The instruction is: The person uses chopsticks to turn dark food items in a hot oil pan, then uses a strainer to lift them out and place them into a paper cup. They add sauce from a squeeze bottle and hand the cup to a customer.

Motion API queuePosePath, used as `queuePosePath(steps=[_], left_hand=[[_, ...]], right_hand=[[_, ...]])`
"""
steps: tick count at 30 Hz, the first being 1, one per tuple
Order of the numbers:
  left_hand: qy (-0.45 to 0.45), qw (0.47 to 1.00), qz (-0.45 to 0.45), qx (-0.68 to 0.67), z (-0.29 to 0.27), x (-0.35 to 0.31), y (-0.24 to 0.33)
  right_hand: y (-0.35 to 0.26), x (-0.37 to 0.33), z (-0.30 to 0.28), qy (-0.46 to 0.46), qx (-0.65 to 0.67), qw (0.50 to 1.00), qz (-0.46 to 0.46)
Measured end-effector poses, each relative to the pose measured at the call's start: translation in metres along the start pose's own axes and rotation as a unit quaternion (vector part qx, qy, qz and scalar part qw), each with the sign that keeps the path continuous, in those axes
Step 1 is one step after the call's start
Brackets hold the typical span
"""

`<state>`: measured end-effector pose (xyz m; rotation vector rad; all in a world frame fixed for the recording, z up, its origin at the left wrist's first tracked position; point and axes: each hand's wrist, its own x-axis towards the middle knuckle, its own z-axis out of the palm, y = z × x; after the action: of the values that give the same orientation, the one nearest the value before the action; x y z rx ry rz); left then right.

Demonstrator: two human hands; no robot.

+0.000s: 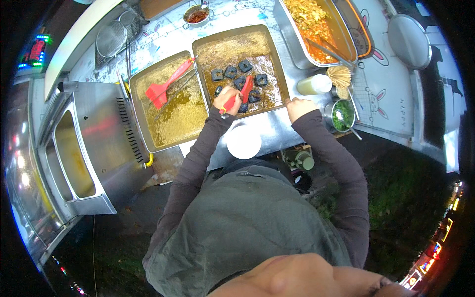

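Note:
My left hand (226,100) is closed round the handle of a red spatula (247,87). Its flat head reaches in among several black square tofu pieces (230,72), dented in the middle, that lie in brown oily liquid in the right-hand metal tray (279,59). Fingers curled, my right hand (301,109) grips this tray's near right corner. Between my forearms, by the counter's front edge, is a round white bowl (244,142).
A second tray (163,133) of oily liquid holds another red spatula (159,93). On the right stand a deep pan (292,44) of orange-yellow food with tongs, a pale squeeze bottle (314,84), skewers (339,76) and a bowl of greens (341,115). A steel appliance (109,143) borders the left.

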<state>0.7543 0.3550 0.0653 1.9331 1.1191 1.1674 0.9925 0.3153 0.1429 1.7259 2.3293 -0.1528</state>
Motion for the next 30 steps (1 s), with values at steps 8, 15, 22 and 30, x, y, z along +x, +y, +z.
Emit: queuePosePath(steps=[8, 15, 22, 30], left_hand=[[0.035, 0.999, 0.024, 0.025, 0.019, -0.01, 0.005], [0.039, 0.999, -0.016, -0.007, 0.018, -0.008, -0.002], [0.071, 0.997, -0.038, 0.019, -0.039, -0.031, 0.02], [-0.035, 0.997, -0.03, 0.056, -0.04, -0.043, 0.02]], right_hand=[[-0.013, -0.007, 0.01, 0.043, -0.017, 0.999, 0.01], [-0.009, -0.012, -0.01, 0.02, 0.015, 1.0, -0.003], [0.018, -0.009, -0.009, -0.09, -0.035, 0.995, -0.008], [0.003, 0.005, -0.024, -0.065, 0.006, 0.995, -0.069]])
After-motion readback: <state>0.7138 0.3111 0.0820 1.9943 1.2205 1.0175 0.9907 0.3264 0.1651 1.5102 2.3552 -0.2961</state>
